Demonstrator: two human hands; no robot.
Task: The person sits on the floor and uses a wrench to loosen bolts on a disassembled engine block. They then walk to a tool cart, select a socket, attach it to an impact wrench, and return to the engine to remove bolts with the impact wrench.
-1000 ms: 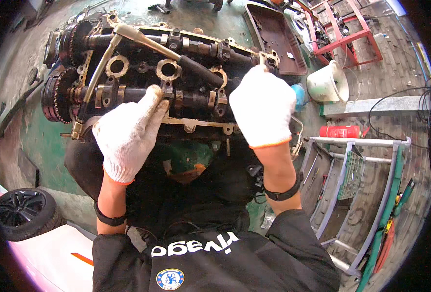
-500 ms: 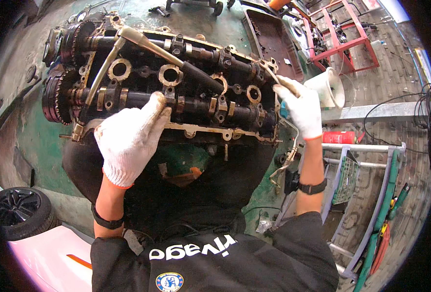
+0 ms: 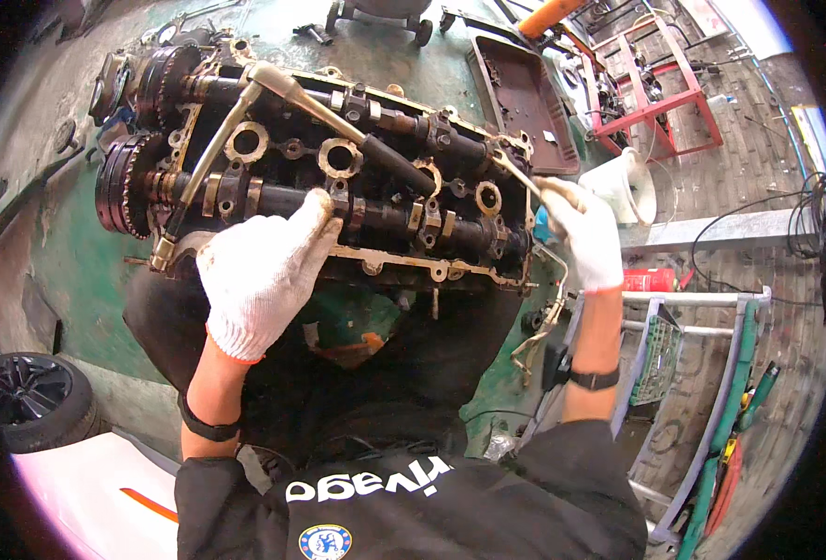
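Note:
A cylinder head point(image 3: 403, 259) with two dark camshafts lies across my lap, its toothed gears point(image 3: 125, 187) at the left. My left hand point(image 3: 268, 271), in a white knitted glove, is closed at the near camshaft point(image 3: 282, 199), thumb and fingertips beside a bearing cap point(image 3: 338, 198). Whatever is in those fingers is hidden. My gloved right hand point(image 3: 583, 229) grips a slim silver wrench point(image 3: 515, 172), whose far end reaches the right end of the cylinder head. A ratchet point(image 3: 338, 126) with a black grip and a long extension point(image 3: 209, 163) rests on top, held by neither hand.
A brown drip tray point(image 3: 534, 103) lies on the floor beyond, with a red metal frame point(image 3: 660, 107) further right. Near my right arm are a white bucket point(image 3: 625, 187), a red cylinder point(image 3: 651, 279) and a ladder point(image 3: 711, 401). A wheel point(image 3: 35, 397) lies at the left.
The wrench in my right hand has swung a little toward me at the cylinder head's right end. My left hand keeps its place at the bearing cap. The whole view has shifted slightly.

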